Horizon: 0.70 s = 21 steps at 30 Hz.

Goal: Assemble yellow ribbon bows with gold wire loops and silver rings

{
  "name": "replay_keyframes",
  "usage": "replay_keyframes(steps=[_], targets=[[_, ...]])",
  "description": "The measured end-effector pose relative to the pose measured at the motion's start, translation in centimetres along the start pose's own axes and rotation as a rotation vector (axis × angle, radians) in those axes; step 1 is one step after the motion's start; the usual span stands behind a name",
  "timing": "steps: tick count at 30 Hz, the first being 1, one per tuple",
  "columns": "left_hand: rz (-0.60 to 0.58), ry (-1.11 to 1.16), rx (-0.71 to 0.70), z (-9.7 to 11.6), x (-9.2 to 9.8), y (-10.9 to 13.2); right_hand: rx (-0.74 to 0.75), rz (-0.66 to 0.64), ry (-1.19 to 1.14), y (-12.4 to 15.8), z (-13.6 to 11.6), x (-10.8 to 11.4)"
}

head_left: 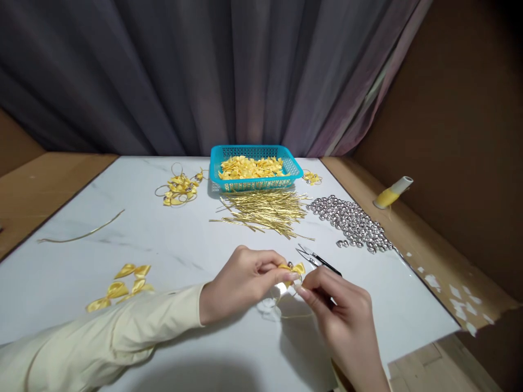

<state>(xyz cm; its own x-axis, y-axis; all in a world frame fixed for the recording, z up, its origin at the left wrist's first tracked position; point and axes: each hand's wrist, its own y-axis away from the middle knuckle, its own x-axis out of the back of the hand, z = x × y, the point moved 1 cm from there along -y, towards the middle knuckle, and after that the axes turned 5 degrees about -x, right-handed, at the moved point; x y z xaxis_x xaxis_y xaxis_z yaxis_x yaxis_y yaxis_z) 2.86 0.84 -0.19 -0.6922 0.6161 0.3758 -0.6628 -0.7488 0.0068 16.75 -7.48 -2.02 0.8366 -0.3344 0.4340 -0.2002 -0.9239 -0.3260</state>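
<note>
My left hand [241, 280] pinches a small yellow ribbon bow [295, 268] with a silver bead on it, just above the white table. My right hand [339, 316] meets it from the right, fingers pinched on a thin gold cord [292, 314] that loops down from the bow onto the table. Small black thread snips [316, 258] lie right behind the bow, partly under my right hand.
At the back stands a blue basket [295, 166] of yellow bows, a pile of gold cord pieces [265, 211] before it, silver beads [351, 223] to the right. Finished bows [178, 189] lie back left, loose bows [122, 283] near left, a glue bottle [393, 192] right.
</note>
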Motion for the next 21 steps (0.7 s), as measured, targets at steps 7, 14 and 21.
replay_keyframes(steps=[7,14,21], targets=[[0.014,0.121,0.136,0.0,-0.4,0.2,0.155,0.081,0.168,0.6,-0.2,-1.4],[0.06,0.193,0.124,0.1,-0.5,0.1,0.222,0.101,0.277,0.4,-0.4,-1.5],[0.102,0.185,0.048,0.0,-0.4,0.2,0.207,0.119,0.275,0.5,-0.2,-1.8]])
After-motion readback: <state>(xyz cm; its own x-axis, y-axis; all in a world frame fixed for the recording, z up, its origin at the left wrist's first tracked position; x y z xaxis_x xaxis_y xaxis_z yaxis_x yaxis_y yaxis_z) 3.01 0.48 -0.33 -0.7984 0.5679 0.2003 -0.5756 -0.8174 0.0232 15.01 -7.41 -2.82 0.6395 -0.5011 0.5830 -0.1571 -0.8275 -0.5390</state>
